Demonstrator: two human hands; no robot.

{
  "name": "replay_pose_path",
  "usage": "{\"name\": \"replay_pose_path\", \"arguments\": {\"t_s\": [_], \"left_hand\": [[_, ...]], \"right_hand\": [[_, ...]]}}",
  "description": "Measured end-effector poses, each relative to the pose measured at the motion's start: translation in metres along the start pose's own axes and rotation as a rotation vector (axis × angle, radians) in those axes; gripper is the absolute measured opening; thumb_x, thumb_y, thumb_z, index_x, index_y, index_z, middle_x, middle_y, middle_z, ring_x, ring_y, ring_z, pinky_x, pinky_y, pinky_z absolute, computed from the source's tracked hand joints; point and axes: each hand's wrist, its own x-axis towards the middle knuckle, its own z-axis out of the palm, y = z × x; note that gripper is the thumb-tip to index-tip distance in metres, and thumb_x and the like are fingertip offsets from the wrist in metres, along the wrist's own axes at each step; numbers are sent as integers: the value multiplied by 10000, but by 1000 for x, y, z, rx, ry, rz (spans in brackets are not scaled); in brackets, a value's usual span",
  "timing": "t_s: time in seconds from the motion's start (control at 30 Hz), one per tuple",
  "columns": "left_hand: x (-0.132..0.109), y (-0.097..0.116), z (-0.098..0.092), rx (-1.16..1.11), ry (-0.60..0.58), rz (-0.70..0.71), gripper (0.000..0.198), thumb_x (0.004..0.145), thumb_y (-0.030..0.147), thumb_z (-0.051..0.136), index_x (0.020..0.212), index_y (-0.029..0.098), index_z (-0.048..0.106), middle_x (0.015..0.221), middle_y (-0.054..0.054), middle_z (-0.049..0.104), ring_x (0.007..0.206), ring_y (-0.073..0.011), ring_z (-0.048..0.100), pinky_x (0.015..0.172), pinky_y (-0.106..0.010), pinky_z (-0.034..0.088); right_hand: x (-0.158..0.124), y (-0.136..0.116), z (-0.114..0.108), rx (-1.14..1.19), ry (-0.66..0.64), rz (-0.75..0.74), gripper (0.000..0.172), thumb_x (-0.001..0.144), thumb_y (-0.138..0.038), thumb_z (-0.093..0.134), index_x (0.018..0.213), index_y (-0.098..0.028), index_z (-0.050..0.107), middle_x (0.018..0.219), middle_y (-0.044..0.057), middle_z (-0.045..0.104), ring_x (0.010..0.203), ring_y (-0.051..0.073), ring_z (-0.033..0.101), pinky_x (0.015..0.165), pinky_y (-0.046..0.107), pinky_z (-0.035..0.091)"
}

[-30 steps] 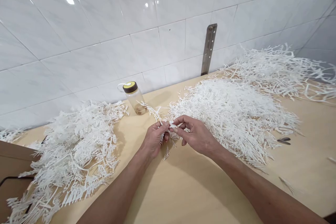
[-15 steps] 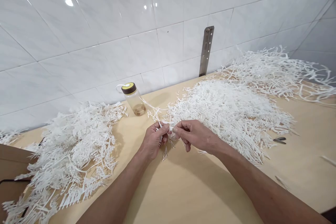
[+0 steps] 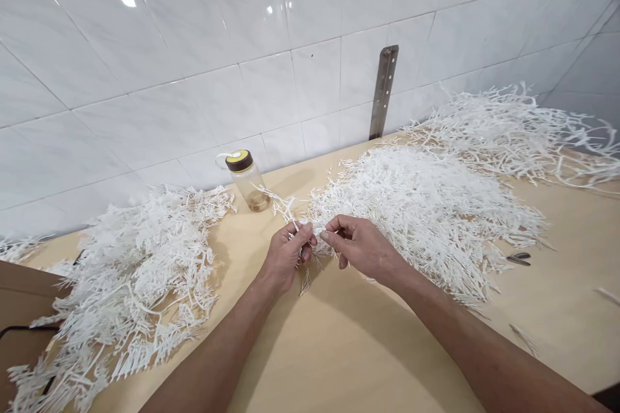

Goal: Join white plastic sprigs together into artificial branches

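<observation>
My left hand [image 3: 285, 255] is closed round a white branched plastic stem [image 3: 285, 208], whose forked twigs stick out above and below the fingers. Close beside it, my right hand [image 3: 364, 246] pinches with thumb and forefinger at the white bit by the left fingertips; what exactly lies in that pinch is too small to make out. Both hands are held just in front of a large heap of small white twig pieces [image 3: 411, 200] on the pale wooden table [image 3: 368, 361].
More white branched stems pile up at the left [image 3: 155, 258], beside a cardboard box [image 3: 24, 297]. Long white strands [image 3: 513, 129] lie at the back right. A clear bottle [image 3: 252, 187] stands near the tiled wall; a metal bracket [image 3: 384, 93] leans there. Small dark snips [image 3: 519, 259] lie at right.
The right hand's fingers have shifted slightly, its lower fingers curling in more. The left hand keeps its hold on the stem. The view has moved a little.
</observation>
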Motion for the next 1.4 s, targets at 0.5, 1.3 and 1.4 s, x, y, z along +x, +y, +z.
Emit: {"name": "replay_pose_path", "arguments": {"t_s": [0.5,1.3,1.4], "left_hand": [[3,-4,-5,49,4,26,401,690,458,803,617,154,551,527,53,438,437,-44,309,456,-237,215],[8,-10,-11,18,-21,22,435,689,532,778,627,138,606,559,17,531,403,-43,371,427,-240,177],[10,-11,-12,-2,-25,38,421,698,523,775,629,141,609,528,25,510,399,-47,373,421,-232,199]], "right_hand": [[1,0,-3,-78,1,23,260,877,-430,580,826,-180,627,721,-11,619,462,119,627,453,235,409],[3,8,-5,-224,96,-6,151,850,-316,599,939,-203,644,690,-10,615,471,115,582,474,252,479],[1,4,3,-172,57,17,238,862,-349,582,1031,-192,644,781,11,639,453,107,595,470,259,500]]}}
